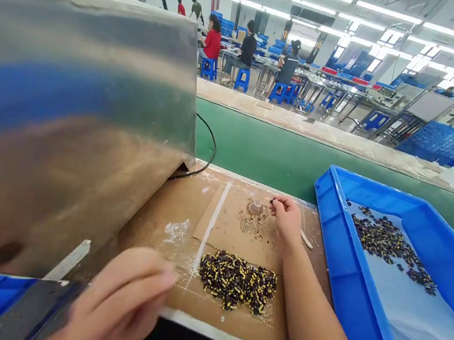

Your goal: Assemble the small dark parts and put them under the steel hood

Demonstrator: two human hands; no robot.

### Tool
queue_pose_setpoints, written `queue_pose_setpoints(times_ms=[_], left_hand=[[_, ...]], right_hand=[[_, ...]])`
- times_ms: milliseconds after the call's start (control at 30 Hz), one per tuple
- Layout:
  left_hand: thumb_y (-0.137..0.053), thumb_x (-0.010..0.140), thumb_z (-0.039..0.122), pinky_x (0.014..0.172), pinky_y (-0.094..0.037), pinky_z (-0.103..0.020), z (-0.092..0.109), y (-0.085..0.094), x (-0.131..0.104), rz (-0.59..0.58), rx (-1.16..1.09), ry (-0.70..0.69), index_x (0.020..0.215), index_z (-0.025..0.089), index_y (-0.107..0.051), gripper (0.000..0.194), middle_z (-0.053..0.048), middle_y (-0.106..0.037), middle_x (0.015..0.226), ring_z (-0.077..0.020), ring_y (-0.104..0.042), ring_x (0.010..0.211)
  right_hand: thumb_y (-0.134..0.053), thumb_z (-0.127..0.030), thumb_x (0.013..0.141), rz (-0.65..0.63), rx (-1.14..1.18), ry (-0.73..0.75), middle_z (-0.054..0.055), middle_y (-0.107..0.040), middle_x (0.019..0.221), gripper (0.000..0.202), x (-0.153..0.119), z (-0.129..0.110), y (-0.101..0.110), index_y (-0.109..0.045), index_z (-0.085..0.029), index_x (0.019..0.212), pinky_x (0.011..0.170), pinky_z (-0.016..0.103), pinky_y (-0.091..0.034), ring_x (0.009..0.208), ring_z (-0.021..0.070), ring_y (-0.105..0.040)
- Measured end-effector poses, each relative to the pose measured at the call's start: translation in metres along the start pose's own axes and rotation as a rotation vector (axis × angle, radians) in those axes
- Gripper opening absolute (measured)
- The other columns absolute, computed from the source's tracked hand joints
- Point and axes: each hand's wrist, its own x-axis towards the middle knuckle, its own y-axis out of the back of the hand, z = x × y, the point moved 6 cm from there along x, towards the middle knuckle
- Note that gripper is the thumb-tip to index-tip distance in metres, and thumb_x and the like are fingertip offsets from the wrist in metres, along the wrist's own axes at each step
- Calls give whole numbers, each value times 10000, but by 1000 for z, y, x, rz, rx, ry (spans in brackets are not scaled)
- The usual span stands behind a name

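My right hand (287,219) is over the cardboard sheet (228,225), thumb and forefinger pinched on a small dark part (272,201). Just left of those fingertips, a small clear round pot (254,206) stands among brown stains. Nearer to me lies a pile of small black-and-yellow parts (236,282), spread on the cardboard-covered bench. My left hand (125,295) hovers at the bench's front edge, left of the pile, blurred by motion. Its fingers are pressed together and curled; whatever they might hold is hidden.
A large metal housing (69,126) fills the left side, with a black cable (214,147) behind it. To the right stands a blue bin (347,283) holding similar parts (389,241) on a pale sheet. A thin pale stick (306,239) lies by my right wrist. Beyond the green barrier (265,147), people sit at tables.
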Motion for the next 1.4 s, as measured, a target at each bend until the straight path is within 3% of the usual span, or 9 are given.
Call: queue_pose_setpoints(times_ms=[100, 233, 300, 367, 567, 867, 1033, 1400], left_hand=[[-593, 882, 11, 815, -558, -283, -21, -62, 18, -83, -138, 88, 1128, 223, -689, 339, -54, -684, 984, -152, -654, 910], [-572, 958, 234, 731, -550, -258, -91, -144, 27, -141, -453, 605, 1054, 182, -705, 172, -66, -680, 894, -142, -646, 785], [-594, 935, 291, 670, -536, -239, -119, -172, 20, -151, -548, 816, 1067, 156, -705, 219, -68, -678, 836, -139, -627, 721], [-627, 897, 311, 650, -520, -227, -138, -185, 10, -133, -569, 925, 1065, 138, -710, 255, -70, -673, 813, -141, -614, 713], [-673, 857, 341, 641, -506, -221, -153, -183, -4, -111, -569, 967, 1081, 150, -707, 297, -73, -667, 874, -154, -610, 782], [-665, 873, 296, 679, -494, -234, -154, -185, -2, -141, -573, 1001, 1071, 166, -717, 242, -73, -685, 933, -140, -607, 797], [-671, 877, 299, 653, -506, -232, -155, -182, -3, -132, -582, 1023, 1086, 178, -714, 246, -74, -678, 959, -142, -602, 798], [-705, 855, 303, 705, -512, -250, -155, -183, -2, -122, -591, 1013, 1078, 174, -719, 258, -69, -687, 958, -148, -610, 831]], right_hand=[[-645, -421, 811, 2, -21, 51, 83, -720, 915, 303, -1, 12, -3, -697, -171, 974, 747, 344, -535, 810, 212, -663], [-644, -432, 849, -13, -54, 103, 75, -727, 980, 300, -3, 14, -5, -722, -195, 1016, 774, 349, -519, 834, 210, -649], [-636, -427, 869, -16, -92, 129, 68, -729, 973, 293, -3, 12, -5, -732, -204, 1033, 715, 330, -506, 787, 197, -637], [-628, -417, 887, -14, -135, 161, 63, -730, 956, 284, -4, 11, -5, -740, -205, 1039, 667, 314, -492, 735, 181, -621], [-625, -394, 910, -30, -163, 166, 42, -725, 918, 261, -5, 11, -7, -745, -208, 1049, 605, 295, -458, 629, 142, -566], [-638, -360, 923, -26, -145, 193, 50, -722, 978, 208, -4, 15, -5, -744, -229, 1045, 760, 349, -497, 822, 191, -631], [-637, -368, 935, 16, -164, 199, 58, -717, 989, 203, -8, 14, 0, -737, -233, 1051, 722, 348, -514, 796, 194, -635], [-595, -275, 965, 26, -316, 405, 39, -720, 994, 154, -18, -8, -4, -722, -242, 1046, 792, 375, -523, 894, 211, -637]])
